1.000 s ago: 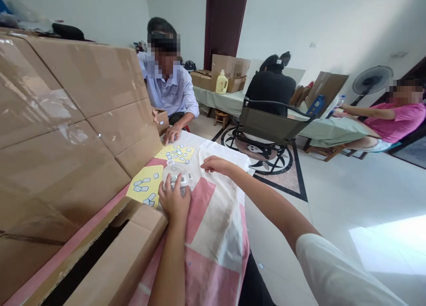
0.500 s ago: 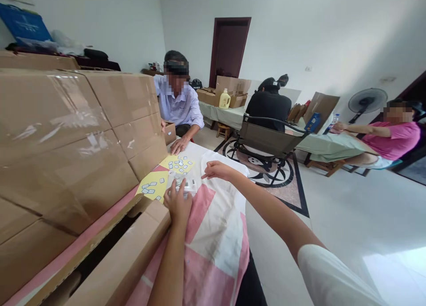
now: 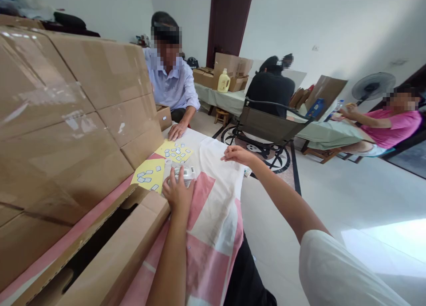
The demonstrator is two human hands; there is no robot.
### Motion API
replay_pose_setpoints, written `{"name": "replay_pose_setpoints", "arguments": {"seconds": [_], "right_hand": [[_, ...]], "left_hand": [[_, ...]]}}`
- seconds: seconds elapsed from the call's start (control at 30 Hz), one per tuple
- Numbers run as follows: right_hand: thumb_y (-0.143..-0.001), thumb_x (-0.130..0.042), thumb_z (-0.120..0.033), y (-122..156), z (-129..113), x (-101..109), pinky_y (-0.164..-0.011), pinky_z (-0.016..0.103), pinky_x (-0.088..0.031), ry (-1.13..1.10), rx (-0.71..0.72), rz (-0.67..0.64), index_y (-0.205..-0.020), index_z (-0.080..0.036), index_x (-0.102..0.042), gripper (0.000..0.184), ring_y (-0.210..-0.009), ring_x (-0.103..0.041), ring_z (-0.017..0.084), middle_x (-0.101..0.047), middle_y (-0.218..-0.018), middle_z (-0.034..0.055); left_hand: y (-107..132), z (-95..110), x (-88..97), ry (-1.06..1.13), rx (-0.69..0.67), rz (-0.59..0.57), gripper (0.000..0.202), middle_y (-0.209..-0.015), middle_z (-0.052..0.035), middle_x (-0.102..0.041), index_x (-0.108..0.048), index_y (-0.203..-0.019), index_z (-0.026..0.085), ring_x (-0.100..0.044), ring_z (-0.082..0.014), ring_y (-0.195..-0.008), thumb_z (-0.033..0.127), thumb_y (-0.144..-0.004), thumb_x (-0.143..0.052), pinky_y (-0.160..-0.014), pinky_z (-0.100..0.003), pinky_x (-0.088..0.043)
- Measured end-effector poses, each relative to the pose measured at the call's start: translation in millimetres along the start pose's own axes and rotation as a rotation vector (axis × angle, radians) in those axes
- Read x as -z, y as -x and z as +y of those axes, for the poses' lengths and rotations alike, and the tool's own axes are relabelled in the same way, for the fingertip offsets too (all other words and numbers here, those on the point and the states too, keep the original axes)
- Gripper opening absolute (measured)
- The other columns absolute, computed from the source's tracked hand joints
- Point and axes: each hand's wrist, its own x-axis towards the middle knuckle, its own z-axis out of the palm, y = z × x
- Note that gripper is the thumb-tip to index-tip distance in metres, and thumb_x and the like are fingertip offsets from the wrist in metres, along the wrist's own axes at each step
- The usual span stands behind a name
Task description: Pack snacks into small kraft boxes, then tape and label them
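Observation:
My left hand (image 3: 177, 191) rests on the pink-and-white cloth (image 3: 213, 217), fingers curled round a small clear plastic item (image 3: 185, 173). Beside it lie two yellow sheets (image 3: 148, 174) (image 3: 174, 151) dotted with several small white-blue stickers. My right hand (image 3: 237, 155) hovers over the cloth's right edge, fingers loosely curled and pinched; what they hold, if anything, is too small to make out. Across the table another person's hand (image 3: 176, 130) lies flat near the far yellow sheet.
Large taped cardboard boxes (image 3: 76, 102) wall off the left; an open carton flap (image 3: 133, 248) lies near my left forearm. A folding chair (image 3: 266, 124), a seated person in black, a long table with boxes and a bottle (image 3: 222, 81), a fan (image 3: 372, 85) and a person in pink stand beyond.
My right hand has moved right, toward the cloth's edge. My left hand stays on the clear item. The view has tipped down slightly.

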Motion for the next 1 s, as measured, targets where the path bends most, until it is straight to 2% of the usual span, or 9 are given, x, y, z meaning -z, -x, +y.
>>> {"name": "replay_pose_setpoints", "arguments": {"seconds": [0.1, 0.2, 0.3, 0.4, 0.57, 0.73, 0.87, 1.0], "right_hand": [[-0.061, -0.091, -0.027, -5, 13, 13, -0.078, 0.026, -0.054, 0.005, -0.045, 0.026, -0.062, -0.019, -0.041, 0.051, -0.092, -0.074, 0.021, -0.056, -0.071, -0.0034], [-0.061, -0.089, -0.029, -13, 26, 16, -0.069, 0.024, -0.051, 0.036, -0.101, 0.083, -0.062, -0.020, -0.037, 0.053, -0.081, -0.071, 0.017, -0.054, -0.070, -0.0032], [-0.061, -0.088, -0.030, -12, 31, 17, -0.055, 0.023, -0.043, 0.069, -0.142, 0.084, -0.061, -0.020, -0.035, 0.054, -0.058, -0.057, 0.009, -0.052, -0.067, -0.0036], [-0.063, -0.088, -0.031, -5, 31, 19, -0.050, 0.023, -0.037, 0.084, -0.146, 0.036, -0.061, -0.021, -0.034, 0.055, -0.051, -0.044, 0.006, -0.051, -0.066, -0.0041], [-0.065, -0.087, -0.040, -4, 32, 22, -0.048, 0.022, -0.037, 0.213, -0.174, 0.036, -0.064, -0.021, -0.035, 0.056, -0.047, -0.049, 0.006, -0.054, -0.065, -0.0049], [-0.067, -0.084, -0.048, -18, 44, 20, -0.038, 0.021, -0.029, 0.410, -0.325, -0.015, -0.066, -0.022, -0.037, 0.054, -0.041, -0.052, 0.008, -0.070, -0.070, 0.0030], [-0.067, -0.084, -0.043, -29, 47, 17, -0.037, 0.022, -0.028, 0.516, -0.370, -0.044, -0.064, -0.022, -0.037, 0.051, -0.038, -0.051, 0.009, -0.068, -0.062, 0.0037], [-0.074, -0.076, -0.032, -33, 46, 17, -0.040, 0.023, -0.026, 0.631, -0.323, -0.111, -0.061, -0.022, -0.037, 0.042, -0.037, -0.042, 0.007, -0.064, -0.057, 0.0013]], "left_hand": [[-1, -2, -2.7, -0.023, 0.008, -0.018, 0.062, -0.160, -0.0036, -0.039, -0.050, -0.146, 0.034, -0.042, -0.0368, -0.126, 0.048, -0.088, -0.065, -0.103, -0.053, -0.043], [-2, -3, -5.1, -0.037, 0.018, -0.026, 0.064, -0.162, -0.0043, -0.037, -0.047, -0.148, 0.034, -0.041, -0.0372, -0.127, 0.047, -0.088, -0.065, -0.103, -0.053, -0.043], [-2, -2, -4.9, -0.035, 0.023, -0.026, 0.062, -0.162, -0.0042, -0.037, -0.048, -0.147, 0.034, -0.041, -0.0381, -0.127, 0.046, -0.088, -0.064, -0.102, -0.054, -0.043], [-1, -1, -3.3, -0.020, 0.025, -0.023, 0.059, -0.160, -0.0038, -0.039, -0.051, -0.145, 0.034, -0.042, -0.0379, -0.127, 0.045, -0.089, -0.064, -0.103, -0.054, -0.044], [-3, 1, -2.9, -0.006, 0.034, -0.016, 0.057, -0.160, -0.0026, -0.039, -0.054, -0.142, 0.036, -0.042, -0.0372, -0.127, 0.042, -0.087, -0.067, -0.103, -0.053, -0.045], [-2, 1, -3.2, -0.029, 0.039, -0.049, 0.054, -0.161, -0.0029, -0.036, -0.058, -0.138, 0.038, -0.041, -0.0388, -0.129, 0.034, -0.085, -0.067, -0.103, -0.056, -0.044], [-2, 0, -2.4, -0.045, 0.029, -0.086, 0.056, -0.163, -0.0022, -0.032, -0.056, -0.140, 0.039, -0.040, -0.0393, -0.131, 0.030, -0.086, -0.066, -0.104, -0.055, -0.044], [-4, -4, -3.5, -0.040, 0.008, -0.103, 0.052, -0.162, -0.0054, -0.032, -0.060, -0.137, 0.036, -0.042, -0.0387, -0.130, 0.029, -0.086, -0.066, -0.106, -0.053, -0.042]]}}
